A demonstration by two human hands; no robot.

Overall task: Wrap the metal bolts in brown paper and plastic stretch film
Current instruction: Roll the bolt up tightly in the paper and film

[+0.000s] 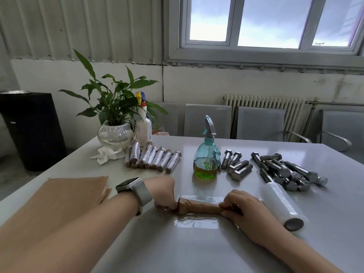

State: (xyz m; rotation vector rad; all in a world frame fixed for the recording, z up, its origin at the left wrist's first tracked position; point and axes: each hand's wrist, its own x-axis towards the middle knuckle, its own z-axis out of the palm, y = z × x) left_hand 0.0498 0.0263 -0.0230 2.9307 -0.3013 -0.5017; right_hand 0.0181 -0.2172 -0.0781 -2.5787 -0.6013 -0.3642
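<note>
Here, both my hands hold a paper-wrapped bolt [199, 207] on a sheet of film [197, 221] on the table [177, 249].

My left hand [163, 194] (the one with the watch [128, 187] on its wrist) pinches the bolt's left end, where the brown paper is folded in, and my right hand [242, 207] has its grip curled round the right end. The bolt lies crosswise in front of me, on the clear film. The film roll [281, 207] lies just beside my right hand. Bare bolts [285, 172] are heaped behind it, a few more beside the green sprayer [206, 158]. Finished bolts [153, 158] sit in a row near the plant [116, 123]. Brown paper sheets [65, 196] are stacked at my left forearm.
</note>
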